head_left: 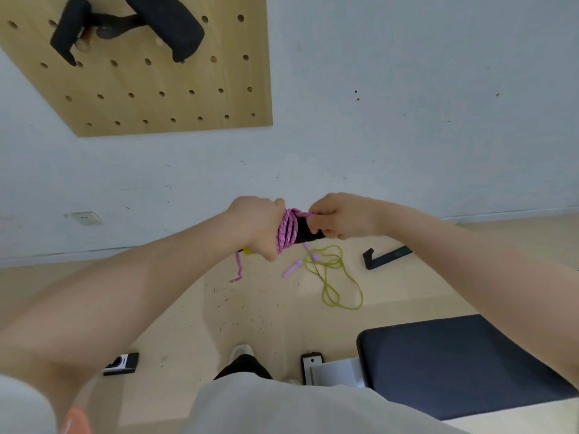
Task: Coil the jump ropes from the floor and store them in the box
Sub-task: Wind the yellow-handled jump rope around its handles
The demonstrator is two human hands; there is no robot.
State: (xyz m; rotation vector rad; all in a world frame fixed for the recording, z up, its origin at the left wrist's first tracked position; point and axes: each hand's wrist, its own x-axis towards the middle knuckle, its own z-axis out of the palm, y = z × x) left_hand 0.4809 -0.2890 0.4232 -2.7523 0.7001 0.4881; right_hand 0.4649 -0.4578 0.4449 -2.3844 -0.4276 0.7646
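A pink braided jump rope point(289, 230) is wound in tight turns around its black handles, held up in front of me. My left hand point(257, 227) grips the bundle at its left end, and a short pink tail hangs below that hand. My right hand point(336, 216) pinches the rope's free strand at the top of the coil, its lower fingers around the black handle end. A yellow-green jump rope point(335, 278) with lilac handles point(292, 268) lies loose on the floor beyond. No box is in view.
A dark padded bench point(463, 364) stands at the right, with a white frame below it. A black bar-shaped item point(387, 255) lies by the wall. A wooden pegboard point(150, 73) carries black gear. A small black device point(122, 364) sits on the floor left of my foot.
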